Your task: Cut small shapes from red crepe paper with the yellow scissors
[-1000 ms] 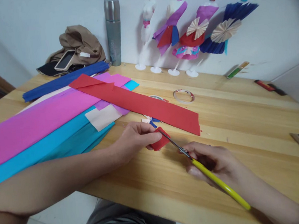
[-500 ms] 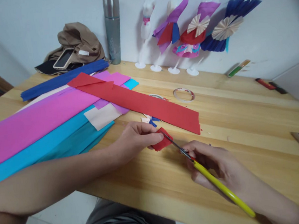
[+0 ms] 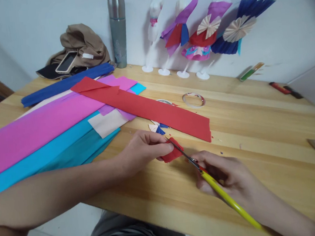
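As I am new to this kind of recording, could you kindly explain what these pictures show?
Certainly. There is no machine here: a person works with two bare hands, and every picture comes from one camera worn on that person's head, looking forward and down.

The left hand pinches a small red piece of what looks like paper. The right hand holds metal scissors with a yellow handle, their blades crossing the piece's upper part.

On the pale wooden table lie a long flat red strip and a wide magenta strip. Behind them stand a grey metal flask and four small figures on white stands.
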A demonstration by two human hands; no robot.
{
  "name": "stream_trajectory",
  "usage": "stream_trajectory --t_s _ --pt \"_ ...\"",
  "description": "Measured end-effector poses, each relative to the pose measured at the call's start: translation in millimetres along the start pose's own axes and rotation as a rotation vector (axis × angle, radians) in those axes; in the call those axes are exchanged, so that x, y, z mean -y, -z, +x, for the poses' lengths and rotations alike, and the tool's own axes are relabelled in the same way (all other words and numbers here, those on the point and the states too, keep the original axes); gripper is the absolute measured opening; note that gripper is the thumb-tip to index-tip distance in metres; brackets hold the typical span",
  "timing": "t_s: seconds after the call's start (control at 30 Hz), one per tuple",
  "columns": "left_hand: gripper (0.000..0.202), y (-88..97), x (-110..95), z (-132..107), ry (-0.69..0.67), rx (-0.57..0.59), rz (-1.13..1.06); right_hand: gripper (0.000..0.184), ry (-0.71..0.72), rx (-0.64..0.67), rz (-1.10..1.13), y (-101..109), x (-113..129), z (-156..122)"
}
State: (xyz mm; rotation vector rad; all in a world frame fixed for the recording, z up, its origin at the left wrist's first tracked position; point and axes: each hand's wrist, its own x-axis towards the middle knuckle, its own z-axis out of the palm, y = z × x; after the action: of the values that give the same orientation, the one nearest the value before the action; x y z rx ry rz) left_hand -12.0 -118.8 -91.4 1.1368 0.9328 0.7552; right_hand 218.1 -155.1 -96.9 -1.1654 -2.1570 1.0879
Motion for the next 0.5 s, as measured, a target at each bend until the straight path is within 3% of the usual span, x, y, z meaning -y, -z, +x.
stream_trajectory --t_s 0.27,0.5 --pt "0.020 -1.4 0.0 -0.7 0.000 -0.013 0.004 0.016 0.085 -0.045 -0.016 -1.1 -2.5 1.1" --pt "0.021 -0.3 1.4 0.2 0.008 0.000 0.001 0.016 0.078 -0.066 -0.030 -4.7 -16.6 -4.1"
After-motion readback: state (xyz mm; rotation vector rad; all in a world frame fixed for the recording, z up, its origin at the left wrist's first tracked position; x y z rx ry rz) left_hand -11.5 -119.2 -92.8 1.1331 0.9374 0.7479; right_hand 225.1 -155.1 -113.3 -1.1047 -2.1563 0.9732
